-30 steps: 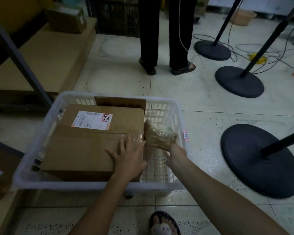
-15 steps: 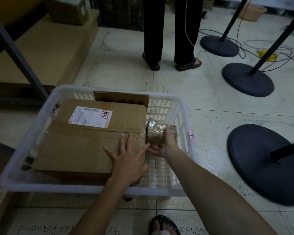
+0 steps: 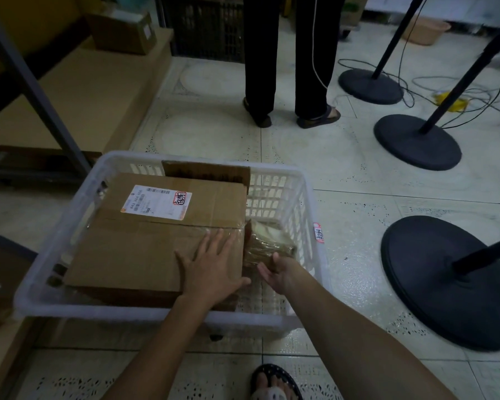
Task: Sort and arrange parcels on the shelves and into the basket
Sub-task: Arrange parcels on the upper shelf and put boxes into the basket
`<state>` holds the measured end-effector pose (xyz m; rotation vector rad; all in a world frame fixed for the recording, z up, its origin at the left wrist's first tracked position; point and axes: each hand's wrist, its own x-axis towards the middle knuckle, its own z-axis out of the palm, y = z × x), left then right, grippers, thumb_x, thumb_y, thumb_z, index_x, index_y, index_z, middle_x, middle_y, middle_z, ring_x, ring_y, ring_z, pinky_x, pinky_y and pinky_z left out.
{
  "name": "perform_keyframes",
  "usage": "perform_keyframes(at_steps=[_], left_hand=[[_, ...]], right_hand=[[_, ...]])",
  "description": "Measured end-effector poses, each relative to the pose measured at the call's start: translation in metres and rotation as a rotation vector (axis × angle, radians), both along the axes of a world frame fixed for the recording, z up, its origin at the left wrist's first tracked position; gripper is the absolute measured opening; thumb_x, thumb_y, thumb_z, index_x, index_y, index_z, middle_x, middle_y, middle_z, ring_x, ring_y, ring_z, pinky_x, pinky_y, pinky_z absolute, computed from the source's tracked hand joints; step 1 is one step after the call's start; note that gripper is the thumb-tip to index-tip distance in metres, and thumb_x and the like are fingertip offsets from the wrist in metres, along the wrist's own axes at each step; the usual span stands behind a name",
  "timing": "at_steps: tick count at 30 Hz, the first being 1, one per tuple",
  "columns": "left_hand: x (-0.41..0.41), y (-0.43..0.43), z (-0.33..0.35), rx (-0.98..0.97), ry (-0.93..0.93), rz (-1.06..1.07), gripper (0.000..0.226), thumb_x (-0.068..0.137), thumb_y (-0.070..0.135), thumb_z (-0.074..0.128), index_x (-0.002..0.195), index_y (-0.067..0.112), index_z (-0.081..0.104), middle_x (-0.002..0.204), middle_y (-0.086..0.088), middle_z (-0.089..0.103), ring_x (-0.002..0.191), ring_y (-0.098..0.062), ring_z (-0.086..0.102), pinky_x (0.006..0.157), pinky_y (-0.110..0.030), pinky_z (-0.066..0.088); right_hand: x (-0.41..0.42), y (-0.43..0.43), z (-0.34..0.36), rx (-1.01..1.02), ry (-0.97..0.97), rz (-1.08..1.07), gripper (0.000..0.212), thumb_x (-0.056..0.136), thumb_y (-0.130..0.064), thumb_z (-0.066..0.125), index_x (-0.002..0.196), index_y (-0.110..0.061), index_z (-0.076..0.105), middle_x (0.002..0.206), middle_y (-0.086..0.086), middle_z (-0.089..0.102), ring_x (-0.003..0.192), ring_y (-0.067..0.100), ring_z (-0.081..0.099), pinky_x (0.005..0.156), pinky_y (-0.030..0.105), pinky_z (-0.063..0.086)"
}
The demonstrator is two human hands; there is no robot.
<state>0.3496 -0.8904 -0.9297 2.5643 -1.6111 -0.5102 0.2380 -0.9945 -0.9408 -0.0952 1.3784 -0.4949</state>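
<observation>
Basket [image 3: 309,197], white slatted plastic: our left hand [image 3: 211,267] splayed flat on cardboard box [image 3: 145,241]; right hand [image 3: 283,274] fingers loosely open beside crinkly taped parcel [image 3: 269,243].

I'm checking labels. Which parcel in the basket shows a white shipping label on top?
The large cardboard box filling the basket's left side. The small tape-wrapped parcel beside it and the box standing behind show no such label.

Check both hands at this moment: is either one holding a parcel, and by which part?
Neither has a closed grip. The left hand lies flat on the large box; the right hand, fingers open, is at the near end of the small taped parcel in the basket.
</observation>
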Motion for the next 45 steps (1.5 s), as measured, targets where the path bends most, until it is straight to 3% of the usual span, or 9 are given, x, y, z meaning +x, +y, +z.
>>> perform_keyframes(at_steps=[7,10,13,17,25,29,34,40,45], left_hand=[[-0.001,0.000,-0.004,-0.015,0.002,-0.001,0.098,0.072,0.074,0.049,0.145,0.034,-0.003,0.156,0.007,-0.011,0.143,-0.016,-0.013,0.103,-0.070,-0.004],[0.001,0.001,-0.006,-0.024,0.007,-0.002,0.097,0.072,0.073,0.048,0.145,0.034,-0.002,0.156,0.007,-0.011,0.143,-0.016,-0.013,0.102,-0.071,-0.006],[0.000,0.002,-0.007,-0.023,0.013,-0.005,0.097,0.072,0.073,0.047,0.145,0.034,-0.003,0.156,0.007,-0.012,0.142,-0.016,-0.014,0.101,-0.071,-0.008],[0.001,0.001,-0.009,-0.035,0.009,-0.001,0.096,0.073,0.074,0.046,0.145,0.034,-0.004,0.156,0.007,-0.013,0.142,-0.015,-0.015,0.102,-0.070,-0.008],[0.000,0.001,-0.009,-0.025,0.006,0.001,0.096,0.072,0.073,0.048,0.145,0.035,-0.003,0.156,0.007,-0.013,0.142,-0.016,-0.016,0.102,-0.069,-0.011],[0.000,0.001,-0.007,-0.019,0.014,0.003,0.097,0.072,0.074,0.047,0.145,0.035,-0.003,0.156,0.007,-0.014,0.142,-0.016,-0.016,0.103,-0.070,-0.009],[0.001,0.002,-0.009,-0.012,-0.001,-0.021,0.096,0.073,0.076,0.041,0.144,0.035,-0.007,0.156,0.006,-0.015,0.142,-0.016,-0.018,0.102,-0.071,-0.008],[0.001,0.003,-0.009,-0.001,-0.003,-0.023,0.095,0.073,0.077,0.039,0.144,0.036,-0.009,0.155,0.006,-0.016,0.142,-0.017,-0.018,0.101,-0.071,-0.009],[0.001,0.003,-0.010,0.008,-0.007,-0.026,0.094,0.074,0.076,0.038,0.143,0.036,-0.011,0.155,0.006,-0.019,0.140,-0.017,-0.022,0.100,-0.071,-0.011]], right_hand=[[0.002,-0.016,0.004,0.011,-0.007,0.168,0.053,0.083,-0.058,0.054,0.102,-0.008,0.054,0.104,0.016,0.058,0.095,0.031,0.059,0.076,0.043,0.054],[-0.002,-0.012,0.000,0.013,0.020,0.240,0.040,0.089,-0.046,0.054,0.091,-0.006,0.049,0.082,0.015,0.054,0.078,0.032,0.057,0.063,0.044,0.057],[-0.001,-0.005,-0.009,-0.040,0.089,0.245,0.025,0.092,-0.031,0.051,0.086,-0.007,0.048,0.084,0.016,0.055,0.098,0.036,0.061,0.041,0.039,0.053],[0.002,0.003,-0.016,-0.092,0.106,0.140,0.043,0.088,-0.027,0.056,0.121,-0.002,0.048,0.105,0.021,0.056,0.082,0.034,0.062,0.034,0.037,0.049],[-0.002,-0.003,-0.005,-0.276,0.152,0.059,0.022,0.083,-0.027,0.062,0.080,-0.009,0.051,0.079,0.013,0.062,0.064,0.027,0.063,0.065,0.038,0.056],[0.006,-0.018,-0.003,-0.274,0.132,0.092,0.010,0.087,-0.013,0.058,0.092,-0.004,0.055,0.091,0.014,0.060,0.071,0.024,0.061,0.061,0.035,0.055],[0.017,-0.012,-0.038,-0.237,0.188,0.177,0.036,0.091,0.000,0.048,0.127,0.001,0.050,0.123,0.022,0.057,0.101,0.034,0.059,0.090,0.046,0.052],[0.020,-0.008,-0.049,-0.450,0.671,0.404,0.065,0.083,-0.020,0.069,0.131,0.006,0.033,0.127,0.027,0.050,0.111,0.042,0.054,0.084,0.039,0.051],[0.015,-0.017,-0.052,-0.541,0.825,0.476,0.028,0.096,-0.014,0.043,0.120,-0.001,0.040,0.118,0.027,0.054,0.105,0.043,0.055,0.085,0.045,0.051]])
